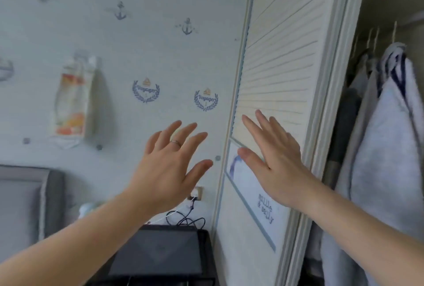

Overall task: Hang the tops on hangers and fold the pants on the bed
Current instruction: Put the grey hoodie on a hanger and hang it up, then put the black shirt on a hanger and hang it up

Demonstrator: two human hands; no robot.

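My left hand (171, 161) is raised in front of the wall, fingers spread, holding nothing. My right hand (273, 157) is raised beside it, fingers straight, in front of the white louvred wardrobe door (282, 56); whether it touches the door I cannot tell. Inside the wardrobe on the right a light grey-white top (387, 138) with dark blue trim hangs on a hanger, with darker garments (346, 129) behind it. The pants and the surface of the bed are out of view.
A grey padded headboard (25, 205) stands at the lower left. Below my hands sits a black bedside unit (158, 256) with cables running to a wall socket (197, 194). A packet (71, 102) hangs on the anchor-patterned wall.
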